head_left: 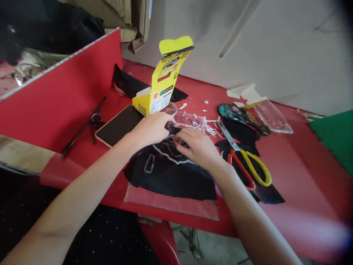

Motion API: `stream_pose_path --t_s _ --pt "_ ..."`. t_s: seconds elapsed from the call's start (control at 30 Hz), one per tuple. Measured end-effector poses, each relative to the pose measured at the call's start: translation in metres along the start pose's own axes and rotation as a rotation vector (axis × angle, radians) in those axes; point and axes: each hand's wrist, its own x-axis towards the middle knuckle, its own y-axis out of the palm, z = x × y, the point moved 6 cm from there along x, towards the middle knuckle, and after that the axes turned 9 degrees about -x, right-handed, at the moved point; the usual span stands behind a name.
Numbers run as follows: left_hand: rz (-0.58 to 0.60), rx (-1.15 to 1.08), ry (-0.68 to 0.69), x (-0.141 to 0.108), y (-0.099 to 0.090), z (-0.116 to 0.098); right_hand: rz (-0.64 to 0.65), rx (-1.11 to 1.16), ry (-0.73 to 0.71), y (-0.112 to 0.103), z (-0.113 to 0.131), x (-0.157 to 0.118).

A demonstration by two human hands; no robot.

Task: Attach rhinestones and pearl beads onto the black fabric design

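Observation:
Black fabric lies on a clear plastic sheet on the red table. A string of white beads curves across it, with a clear outlined piece near its left side. My left hand is at the fabric's top edge, its fingers bent and closed around a small dark part of it. Close on the right, my right hand has its fingers curled together over the beaded area. What its fingertips hold, if anything, is hidden.
A yellow box stands behind my hands, beside a dark phone-like slab. Scissors with red and yellow handles lie right, near white scraps and an empty clear tray. A red panel rises left.

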Motion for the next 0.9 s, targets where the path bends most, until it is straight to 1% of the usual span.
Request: stream_pose_path --t_s 0.13,0.3,0.73,0.9 --pt "0.144 0.114 0.051 -0.003 0.008 -0.005 -0.001 -0.005 -0.009 0.002 0.0 0.0" --pt "0.224 0.222 0.016 -0.005 0.011 -0.007 0.006 -0.023 -0.016 0.005 0.002 -0.001" --pt "0.247 0.225 -0.009 -0.006 0.013 -0.007 -0.011 0.029 -0.036 0.003 0.0 -0.004" --pt "0.251 0.234 -0.015 -0.006 0.012 -0.008 -0.019 0.024 -0.021 0.003 0.0 -0.003"
